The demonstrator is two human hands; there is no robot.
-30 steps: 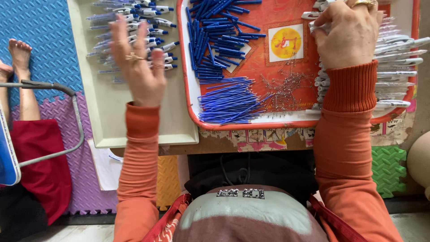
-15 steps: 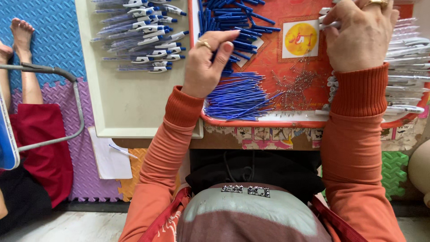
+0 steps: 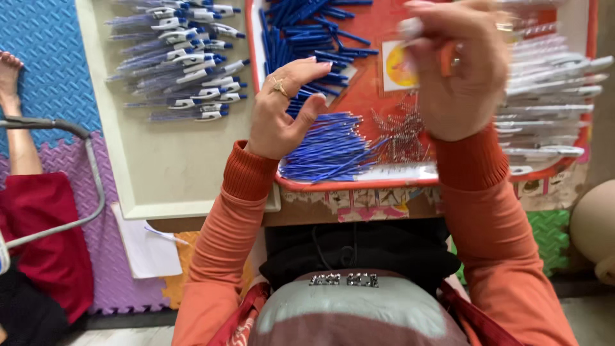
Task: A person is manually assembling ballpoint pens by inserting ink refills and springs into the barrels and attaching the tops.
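My left hand (image 3: pixel 282 109), a ring on one finger, hovers with fingers apart over a pile of thin blue pen refills (image 3: pixel 333 150) at the front of a red tray (image 3: pixel 359 186). My right hand (image 3: pixel 458 74) is raised and blurred above the tray's right half, its fingers closed on a pale pen barrel whose tip pokes out to the left. Clear pen barrels (image 3: pixel 551 96) lie stacked along the tray's right side. Small metal springs (image 3: pixel 400 128) sit in the middle, and thicker blue pen parts (image 3: pixel 307 32) at the back.
A cream tray (image 3: pixel 179 173) to the left carries rows of finished blue-and-white pens (image 3: pixel 186 64). Further left are another person's bare foot (image 3: pixel 9 70), a grey metal tube frame (image 3: pixel 70 131) and coloured foam mats (image 3: pixel 45 57). A paper sheet (image 3: pixel 144 247) lies below the table edge.
My left hand swung from the cream tray to the blue refills on the red tray. My right hand lifted off the clear barrels and moved left with a barrel in it.
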